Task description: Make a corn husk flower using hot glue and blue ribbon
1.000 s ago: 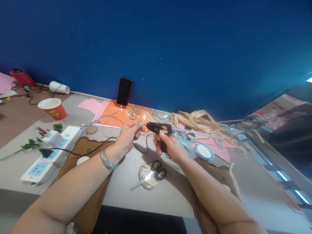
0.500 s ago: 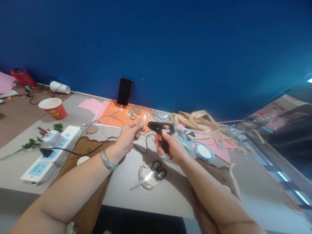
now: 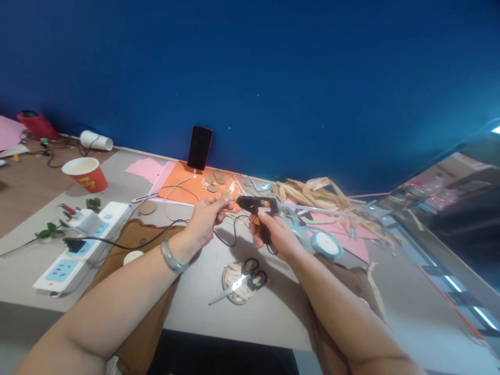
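Hands meet above the tabletop [image 3: 203, 311]: left hand [image 3: 203, 217] pinches a tan piece [image 3: 227, 196] at the glue gun [image 3: 257, 204], right hand [image 3: 275, 237] clenched round its handle; scissors [image 3: 250, 274] lie below, near the bare front edge.

Black glue gun [image 3: 258, 204] with orange detail, held level, nozzle leftward just beside small tan piece [image 3: 226, 195]

Scissors [image 3: 250, 273] below glue gun [image 3: 258, 205]
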Demonstrator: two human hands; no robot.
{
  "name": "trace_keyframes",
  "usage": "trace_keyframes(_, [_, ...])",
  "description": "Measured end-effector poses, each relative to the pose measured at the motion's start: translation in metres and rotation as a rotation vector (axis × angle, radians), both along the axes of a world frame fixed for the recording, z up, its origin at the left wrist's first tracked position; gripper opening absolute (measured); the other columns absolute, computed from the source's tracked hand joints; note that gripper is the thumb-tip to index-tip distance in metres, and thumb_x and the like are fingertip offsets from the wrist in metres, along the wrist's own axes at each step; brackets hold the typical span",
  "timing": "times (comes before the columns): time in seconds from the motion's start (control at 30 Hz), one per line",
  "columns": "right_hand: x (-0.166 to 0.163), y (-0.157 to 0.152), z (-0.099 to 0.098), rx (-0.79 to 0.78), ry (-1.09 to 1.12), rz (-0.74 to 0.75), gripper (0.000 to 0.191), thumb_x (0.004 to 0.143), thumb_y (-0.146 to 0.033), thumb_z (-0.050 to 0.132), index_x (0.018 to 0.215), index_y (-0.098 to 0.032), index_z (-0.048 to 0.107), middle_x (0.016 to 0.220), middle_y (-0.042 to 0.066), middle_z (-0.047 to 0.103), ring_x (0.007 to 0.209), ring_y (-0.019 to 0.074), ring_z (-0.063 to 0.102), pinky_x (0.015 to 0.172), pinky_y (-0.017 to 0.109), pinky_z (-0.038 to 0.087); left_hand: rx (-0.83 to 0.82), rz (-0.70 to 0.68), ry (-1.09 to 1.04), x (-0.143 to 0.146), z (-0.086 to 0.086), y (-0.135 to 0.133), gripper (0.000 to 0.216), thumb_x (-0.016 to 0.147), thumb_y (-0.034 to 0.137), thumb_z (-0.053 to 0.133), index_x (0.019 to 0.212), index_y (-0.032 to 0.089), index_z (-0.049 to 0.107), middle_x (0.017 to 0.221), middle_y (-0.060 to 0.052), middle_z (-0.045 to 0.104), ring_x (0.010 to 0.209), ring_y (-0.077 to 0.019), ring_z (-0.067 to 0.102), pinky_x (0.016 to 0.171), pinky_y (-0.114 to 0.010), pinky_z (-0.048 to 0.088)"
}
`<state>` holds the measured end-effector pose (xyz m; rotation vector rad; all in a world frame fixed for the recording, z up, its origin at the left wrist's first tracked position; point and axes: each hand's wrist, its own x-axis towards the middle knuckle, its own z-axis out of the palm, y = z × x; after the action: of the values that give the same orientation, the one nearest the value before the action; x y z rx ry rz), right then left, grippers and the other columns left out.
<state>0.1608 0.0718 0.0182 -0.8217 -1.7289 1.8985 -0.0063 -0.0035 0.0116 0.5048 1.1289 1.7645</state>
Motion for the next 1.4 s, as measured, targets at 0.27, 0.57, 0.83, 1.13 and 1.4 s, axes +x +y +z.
trace_keyframes(0.27, [-0.0018,-0.0059,0.0014,-0.086,0.056,0.012,0.032,0.083,-0.049,0.055,0.084,-0.016,0.054,0.062,-0.002,0.057,0.037,0.0077,0.048,0.039,0.022,0.039,0.014,-0.001,-0.008,0.0005,0.0013,-0.0005,0.022,0.064,0.031,0.073,0.062,0.013,0.061,0.062,-0.002,0.063,0.041,-0.0021,0.032,0.04,-0.02,0.019])
trace_keyframes(0.57, [-0.0017,-0.0049,0.0005,-0.167,0.118,0.049,0.032,0.083,-0.048,0.055,0.084,-0.016,0.054,0.06,-0.003,0.057,0.036,0.0072,0.045,0.039,0.023,0.041,0.014,-0.002,-0.016,0.0013,-0.0001,-0.0001,0.021,0.066,0.029,0.072,0.065,0.011,0.061,0.063,-0.001,0.062,0.041,-0.0013,0.034,0.041,-0.018,0.021])
trace_keyframes(0.83, [-0.0016,-0.0052,0.0023,-0.241,0.149,0.041,0.032,0.082,-0.048,0.056,0.084,-0.016,0.055,0.061,-0.002,0.058,0.035,0.0066,0.044,0.038,0.023,0.04,0.025,-0.048,-0.005,-0.0007,-0.004,-0.0003,0.023,0.066,0.031,0.073,0.067,0.011,0.062,0.064,-0.001,0.062,0.042,-0.0014,0.034,0.041,-0.019,0.019])
trace_keyframes(1.13, [-0.0013,-0.0044,0.0022,-0.193,0.154,0.04,0.033,0.083,-0.049,0.055,0.085,-0.016,0.055,0.061,-0.002,0.057,0.036,0.0066,0.045,0.039,0.022,0.04,0.025,-0.081,0.013,0.0009,-0.005,-0.0006,0.022,0.068,0.032,0.072,0.071,0.011,0.063,0.067,-0.002,0.063,0.043,-0.0021,0.035,0.042,-0.019,0.02])
trace_keyframes(1.4, [0.0005,-0.0059,0.0035,-0.007,0.065,-0.003,0.033,0.085,-0.049,0.052,0.086,-0.016,0.056,0.063,-0.002,0.057,0.039,0.0086,0.051,0.04,0.023,0.04,0.017,-0.093,0.003,0.003,-0.0024,-0.0012,0.023,0.066,0.032,0.072,0.072,0.011,0.064,0.067,-0.002,0.063,0.043,-0.0019,0.035,0.042,-0.02,0.019])
